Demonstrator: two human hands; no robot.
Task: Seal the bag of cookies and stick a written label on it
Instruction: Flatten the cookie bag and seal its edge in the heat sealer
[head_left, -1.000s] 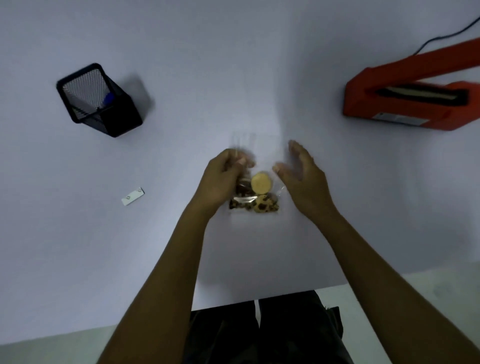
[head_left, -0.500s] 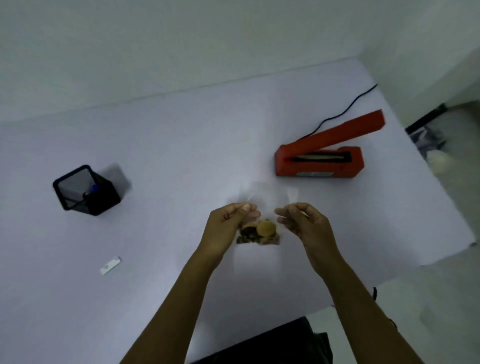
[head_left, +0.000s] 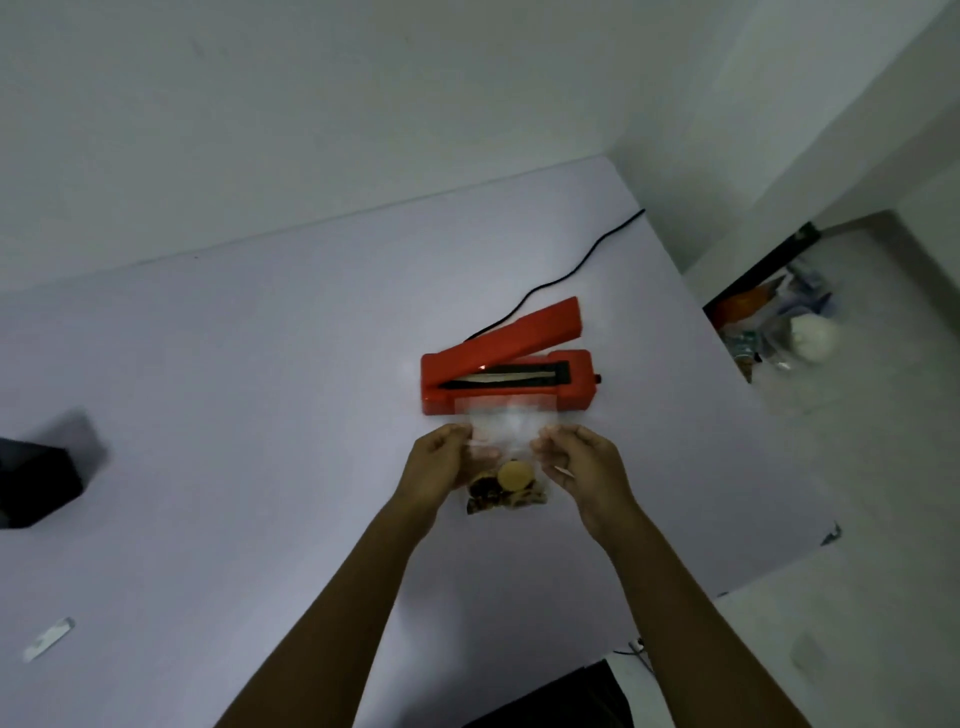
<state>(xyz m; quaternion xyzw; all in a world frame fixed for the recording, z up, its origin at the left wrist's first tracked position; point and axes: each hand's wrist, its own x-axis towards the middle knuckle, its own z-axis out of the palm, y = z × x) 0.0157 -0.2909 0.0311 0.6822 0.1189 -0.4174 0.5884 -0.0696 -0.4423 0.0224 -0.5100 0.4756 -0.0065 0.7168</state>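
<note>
Both hands have carried the bag of cookies toward 12 o'clock, its clear top now overlapping the red sealer on the worktop. The left hand pinches its left edge; the right hand, wide a second ago, now pinches the right edge.

Prob someone's home setup: plain white walls, lilac table holding an orange heat sealer, clutter piling up in the corner.

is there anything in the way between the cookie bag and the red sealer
Nothing visible. The left hand and right hand hold the clear cookie bag just in front of the red sealer, whose arm is raised, leaving its sealing strip open.
</note>
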